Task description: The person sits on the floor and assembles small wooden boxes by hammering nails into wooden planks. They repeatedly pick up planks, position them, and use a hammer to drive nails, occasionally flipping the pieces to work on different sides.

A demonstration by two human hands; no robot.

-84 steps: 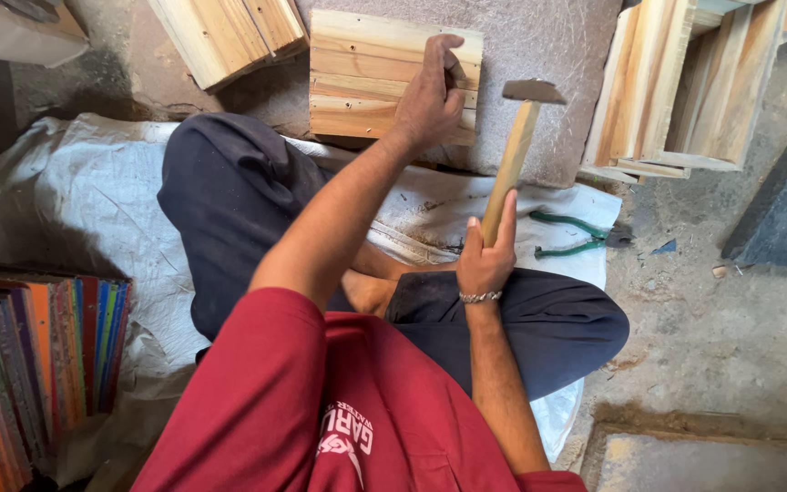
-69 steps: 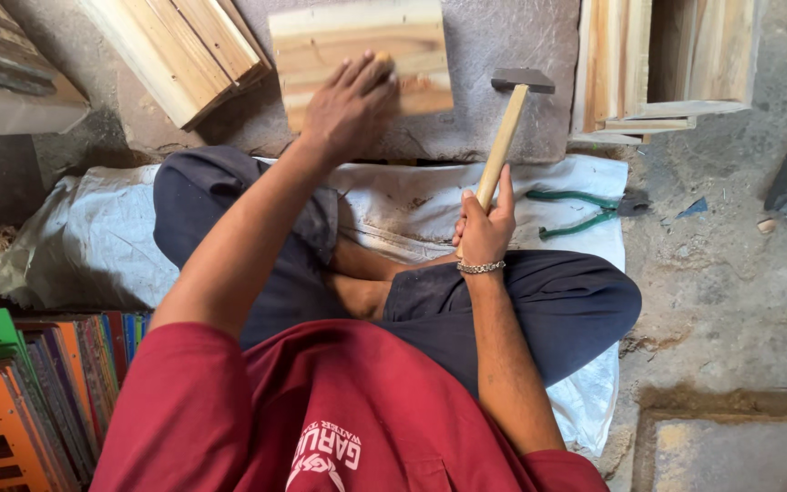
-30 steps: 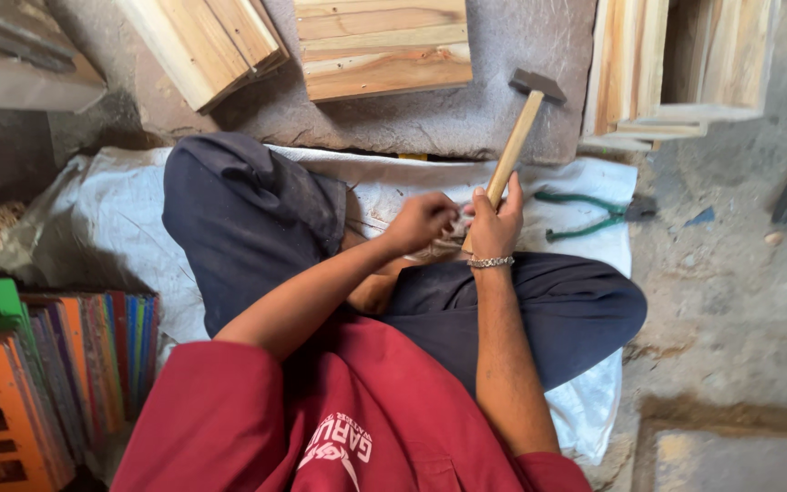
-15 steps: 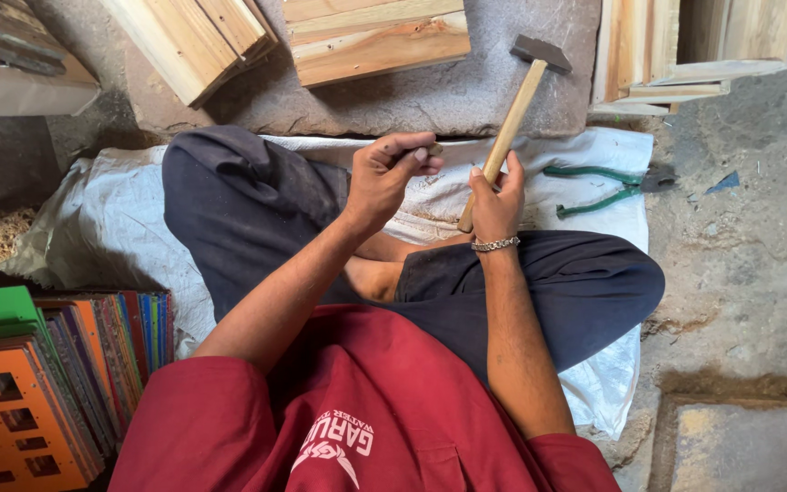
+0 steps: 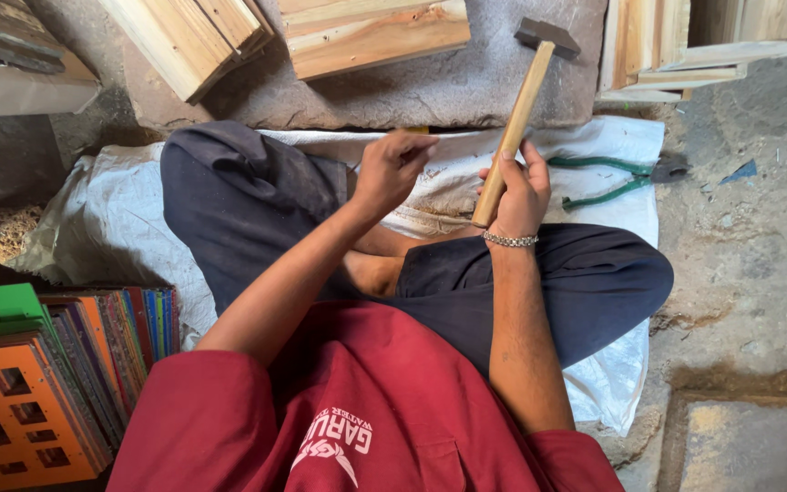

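From the head view, the right hand (image 5: 518, 187) was clenched around the lower handle of a hammer (image 5: 523, 100), head raised above the grip. Just beside it, the left hand (image 5: 392, 169) was loosely curled; whether it held anything could not be told.

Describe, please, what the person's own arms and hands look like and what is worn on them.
Both arms are bare from above the elbow down, coming out of the short sleeves of a dark red shirt with pale print on the chest. The left hand wears no glove, and no ring or band shows on it. The right hand is also ungloved, and a silver chain bracelet circles its wrist.
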